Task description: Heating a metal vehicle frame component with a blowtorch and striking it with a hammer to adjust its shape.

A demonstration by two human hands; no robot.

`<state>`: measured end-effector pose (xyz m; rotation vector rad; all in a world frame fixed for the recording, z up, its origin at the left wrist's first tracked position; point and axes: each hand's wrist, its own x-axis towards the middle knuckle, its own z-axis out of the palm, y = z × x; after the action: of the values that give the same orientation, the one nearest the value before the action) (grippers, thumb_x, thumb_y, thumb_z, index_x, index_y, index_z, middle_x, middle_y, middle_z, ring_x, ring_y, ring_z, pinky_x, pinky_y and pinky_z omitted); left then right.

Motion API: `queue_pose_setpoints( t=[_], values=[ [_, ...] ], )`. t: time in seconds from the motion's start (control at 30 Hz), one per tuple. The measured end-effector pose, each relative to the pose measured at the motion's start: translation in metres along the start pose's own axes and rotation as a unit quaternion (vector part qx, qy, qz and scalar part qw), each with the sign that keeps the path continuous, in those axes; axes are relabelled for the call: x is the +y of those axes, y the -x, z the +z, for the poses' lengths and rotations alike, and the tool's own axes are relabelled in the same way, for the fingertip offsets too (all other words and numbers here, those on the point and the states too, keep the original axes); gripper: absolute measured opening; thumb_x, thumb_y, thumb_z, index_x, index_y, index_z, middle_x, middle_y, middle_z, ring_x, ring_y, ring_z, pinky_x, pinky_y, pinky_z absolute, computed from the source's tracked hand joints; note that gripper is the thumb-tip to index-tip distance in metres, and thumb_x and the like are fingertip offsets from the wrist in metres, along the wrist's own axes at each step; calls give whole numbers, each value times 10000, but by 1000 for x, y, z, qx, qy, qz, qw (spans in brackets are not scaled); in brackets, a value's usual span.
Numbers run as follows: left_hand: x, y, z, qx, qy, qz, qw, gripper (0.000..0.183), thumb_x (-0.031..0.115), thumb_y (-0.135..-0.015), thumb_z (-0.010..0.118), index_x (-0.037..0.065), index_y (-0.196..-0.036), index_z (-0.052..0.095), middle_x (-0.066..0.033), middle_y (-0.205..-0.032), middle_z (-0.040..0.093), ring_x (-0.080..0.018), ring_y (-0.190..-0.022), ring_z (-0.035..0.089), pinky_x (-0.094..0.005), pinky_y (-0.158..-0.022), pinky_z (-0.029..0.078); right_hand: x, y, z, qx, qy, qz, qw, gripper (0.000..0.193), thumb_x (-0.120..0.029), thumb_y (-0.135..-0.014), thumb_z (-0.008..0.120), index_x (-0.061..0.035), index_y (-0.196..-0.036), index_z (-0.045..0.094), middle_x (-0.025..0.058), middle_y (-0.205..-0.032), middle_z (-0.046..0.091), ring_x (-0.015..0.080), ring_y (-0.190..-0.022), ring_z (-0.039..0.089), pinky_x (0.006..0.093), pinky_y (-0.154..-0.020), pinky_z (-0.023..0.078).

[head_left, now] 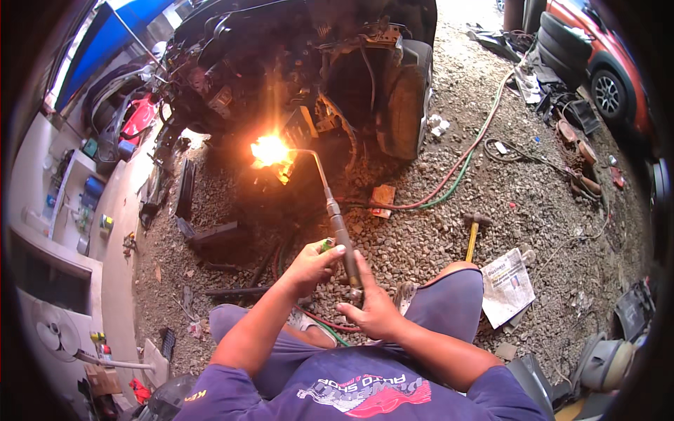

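A gas torch (343, 242) with a long bent metal tip points away from me. At its tip burns a bright orange flame (270, 151), whose glare hides what lies right behind it. My right hand (375, 309) is closed around the rear of the torch handle, by the valve end. Just left of the handle is my left hand (309, 270), closed on a small green lighter (327, 245). Beyond the flame stands a dark, partly stripped car front (302, 63) with exposed parts and a wheel (404, 105).
Red and green hoses (460, 172) run over the gravel to the right. A hammer (474, 235) and a newspaper (507, 286) lie right of my knee. Loose dark car parts (210, 235) lie at left. Stacked tires (562, 45) and a red car (618, 70) stand far right.
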<state>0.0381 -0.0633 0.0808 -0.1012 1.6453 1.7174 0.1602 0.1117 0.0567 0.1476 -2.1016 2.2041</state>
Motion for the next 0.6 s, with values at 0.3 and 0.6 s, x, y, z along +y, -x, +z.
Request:
queue_pose_setpoints(
  t=[0.3, 0.6],
  values=[
    [0, -21, -48, 47, 7, 22, 999, 443, 317, -1100, 648, 147, -1508, 616, 50, -1022, 633, -77, -852, 615, -275, -738, 556, 22, -58, 67, -13, -48, 144, 988, 210, -242, -1024, 727, -68, -1004, 611, 45, -691, 650, 129, -580, 635, 333, -512, 500],
    [-19, -45, -95, 36, 67, 84, 994, 535, 266, -1101, 652, 121, -1598, 516, 76, -1011, 631, -30, -836, 604, -211, -703, 520, 44, -89, 92, -7, -16, 107, 994, 200, -188, -916, 721, -12, -993, 666, 256, -898, 707, 440, -865, 708, 532, -783, 553]
  ],
)
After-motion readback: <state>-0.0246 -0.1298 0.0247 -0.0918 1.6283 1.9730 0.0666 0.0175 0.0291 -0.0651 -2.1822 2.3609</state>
